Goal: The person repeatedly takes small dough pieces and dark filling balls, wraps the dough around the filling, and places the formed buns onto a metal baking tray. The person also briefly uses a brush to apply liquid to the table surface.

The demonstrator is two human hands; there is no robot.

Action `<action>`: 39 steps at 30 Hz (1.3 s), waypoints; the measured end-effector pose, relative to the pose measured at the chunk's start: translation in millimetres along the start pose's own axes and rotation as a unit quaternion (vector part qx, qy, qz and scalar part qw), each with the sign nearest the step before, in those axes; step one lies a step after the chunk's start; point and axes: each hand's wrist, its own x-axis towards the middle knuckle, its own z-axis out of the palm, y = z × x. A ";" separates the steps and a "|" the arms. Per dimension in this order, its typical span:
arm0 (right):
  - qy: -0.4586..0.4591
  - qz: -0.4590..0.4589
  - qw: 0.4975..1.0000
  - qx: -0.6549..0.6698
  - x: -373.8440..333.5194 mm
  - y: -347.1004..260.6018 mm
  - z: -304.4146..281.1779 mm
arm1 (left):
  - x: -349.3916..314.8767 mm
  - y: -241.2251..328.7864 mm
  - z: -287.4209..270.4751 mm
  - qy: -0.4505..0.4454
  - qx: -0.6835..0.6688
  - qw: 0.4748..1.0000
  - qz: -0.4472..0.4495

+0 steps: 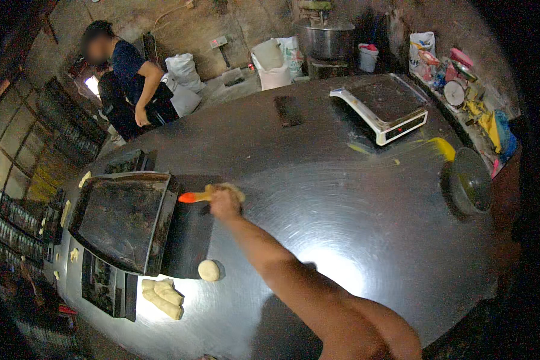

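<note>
My right hand (225, 204) reaches out over the metal table, closed around a brush (192, 197). The brush's orange handle end points left, and its pale head shows partly beyond the fingers, slightly blurred. Just left of the hand lies a dark, worn baking tray (123, 222) with raised metal edges. A round dough ball (209, 270) rests near the tray's right corner. Closer to me are several cut dough strips (163, 297) lying together. My left hand is out of view.
A digital scale (379, 108) stands at the far right of the metal table (318, 204). A metal bowl (471, 181) sits at the right edge beside a yellow smear. A dark flat block (288, 111) lies at the back. Beyond the table, a person (129, 78) sits near white sacks (185, 73).
</note>
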 end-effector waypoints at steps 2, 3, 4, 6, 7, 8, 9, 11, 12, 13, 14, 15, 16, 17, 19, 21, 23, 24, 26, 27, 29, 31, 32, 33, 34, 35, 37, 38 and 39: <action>-0.054 -0.079 0.995 0.034 16.1 -27.0 8.6 | 4.5 12.4 -0.6 -0.009 -0.019 1.000 0.000; -0.051 -0.037 0.997 0.042 32.4 -25.4 -0.1 | 5.3 20.7 -1.5 -0.011 -0.022 1.000 -0.004; -0.100 -0.014 0.993 0.058 51.2 -20.8 -15.1 | 3.3 29.9 -1.5 -0.013 -0.029 0.999 -0.013; -0.039 0.071 0.996 -0.022 83.7 27.7 -71.1 | -2.3 47.3 -6.4 -0.061 -0.057 0.990 -0.114; 0.046 0.098 0.992 -0.060 90.0 61.7 -106.6 | -3.8 54.0 -10.4 -0.107 -0.078 0.977 -0.167; 0.098 0.106 0.976 -0.162 94.7 99.4 -144.4 | -5.4 56.7 -10.6 -0.150 -0.105 0.959 -0.218; 0.137 0.198 0.959 -0.146 88.7 138.2 -181.5 | -6.7 56.9 -10.1 -0.165 -0.080 0.973 -0.140; 0.138 0.236 0.915 -0.296 66.4 212.9 -246.6 | -8.6 49.1 -6.3 -0.145 -0.147 0.972 -0.108; 0.186 0.276 0.904 -0.267 52.7 243.4 -266.4 | -9.8 42.0 -3.0 -0.134 -0.176 0.971 -0.090; 0.187 0.299 0.885 -0.305 42.6 266.9 -282.0 | -10.6 33.9 0.8 -0.123 -0.204 0.969 -0.071; 0.196 0.317 0.792 -0.484 40.3 282.2 -283.6 | -11.7 26.2 3.3 -0.113 -0.196 0.972 -0.062; 0.213 0.252 0.842 -0.425 44.5 288.3 -277.4 | -13.2 18.6 6.7 -0.105 -0.172 0.977 -0.064; 0.250 0.216 0.866 -0.376 54.0 282.9 -256.4 | -13.9 13.1 6.7 -0.098 -0.143 0.983 -0.067; 0.281 0.218 0.876 -0.326 68.9 270.7 -234.2 | -14.5 8.3 7.6 -0.093 -0.120 0.986 -0.065; 0.199 0.199 0.915 -0.290 111.5 219.2 -162.5 | -13.7 3.3 3.5 -0.093 -0.080 0.991 -0.048; 0.093 0.084 0.969 -0.213 146.0 147.0 -79.5 | -10.8 0.9 -2.5 -0.096 -0.044 0.994 -0.008; 0.023 -0.073 0.988 -0.135 160.7 75.1 -6.7 | -6.9 -1.6 -7.3 -0.014 -0.202 0.907 -0.370; -0.032 -0.096 0.989 -0.111 163.9 44.5 17.9 | -9.1 -3.2 -6.9 -0.024 -0.143 0.929 -0.340; -0.030 -0.101 0.994 -0.038 166.2 15.1 31.4 | -9.0 -8.2 -6.6 -0.031 -0.077 0.978 -0.192; -0.007 -0.055 0.998 -0.004 163.5 15.0 23.9 | -10.0 -11.4 -5.3 -0.023 -0.062 0.987 -0.147; -0.042 0.044 0.997 0.047 159.7 40.2 -14.7 | -13.2 -19.5 0.8 0.002 -0.025 0.997 -0.067; 0.050 0.025 0.998 -0.033 153.9 85.0 -67.5 | -14.3 -25.6 8.0 0.053 0.017 0.998 0.039; 0.080 0.170 0.977 0.100 145.4 107.4 -89.9 | -13.4 -26.5 10.9 0.056 0.011 0.998 0.036; 0.107 0.146 0.983 -0.034 139.5 120.3 -103.4 | -10.7 -26.8 15.2 0.065 0.015 0.997 0.047; 0.162 0.137 0.960 -0.180 129.6 127.2 -109.3 | -7.8 -25.4 19.2 0.070 0.016 0.996 0.059; 0.218 0.043 0.950 -0.220 118.1 128.1 -107.6 | -3.8 -23.0 24.3 0.072 0.013 0.994 0.075; 0.290 -0.055 0.954 -0.046 92.5 109.1 -85.7 | 4.2 -13.5 31.5 0.031 -0.020 0.999 0.022; 0.334 -0.156 0.930 0.000 78.9 93.1 -70.3 | 7.7 -7.6 34.1 0.020 -0.029 0.999 0.013; 0.241 -0.187 0.949 -0.081 68.4 76.5 -55.7 | 8.6 -1.0 36.0 0.011 -0.035 0.999 0.009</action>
